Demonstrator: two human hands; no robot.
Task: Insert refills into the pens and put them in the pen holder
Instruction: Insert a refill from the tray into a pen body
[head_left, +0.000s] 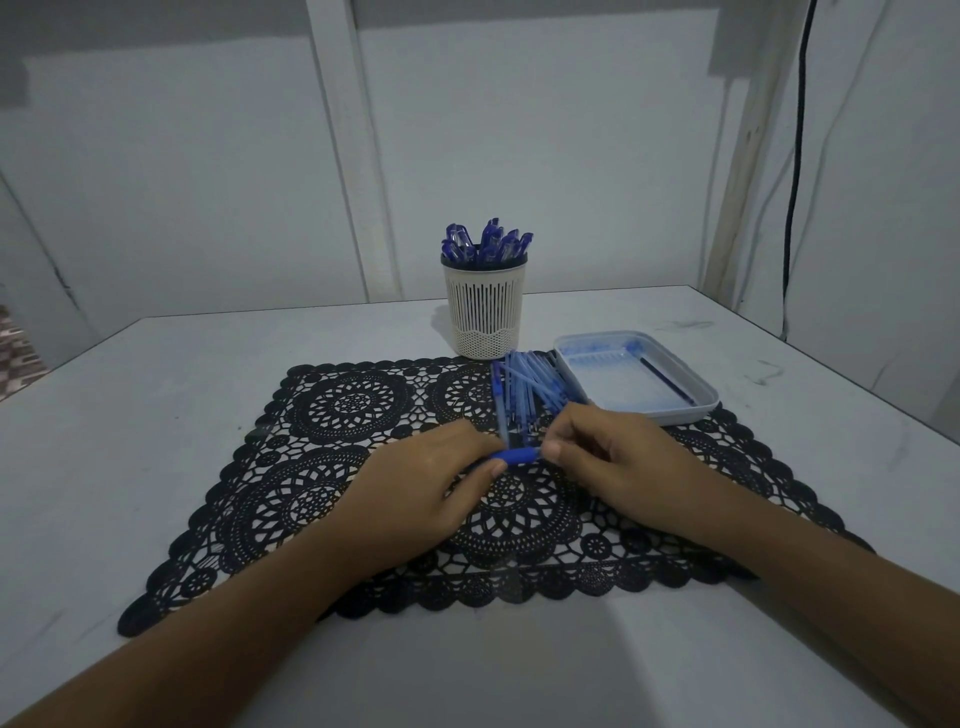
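Both hands pinch one blue pen (514, 456) over the black mat (332, 467): left hand (431, 488), right hand (613, 462). The holder (484, 312) stands full of pens (485, 241); the tray (675, 410) holds one refill (667, 380); loose pens (530, 389) lie between them

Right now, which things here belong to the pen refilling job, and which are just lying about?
Part of the job:
- blue pen held between left hand and right hand
- pile of pens
- pen holder
- tray holding one refill

Just there:
- black lace placemat
- black cable
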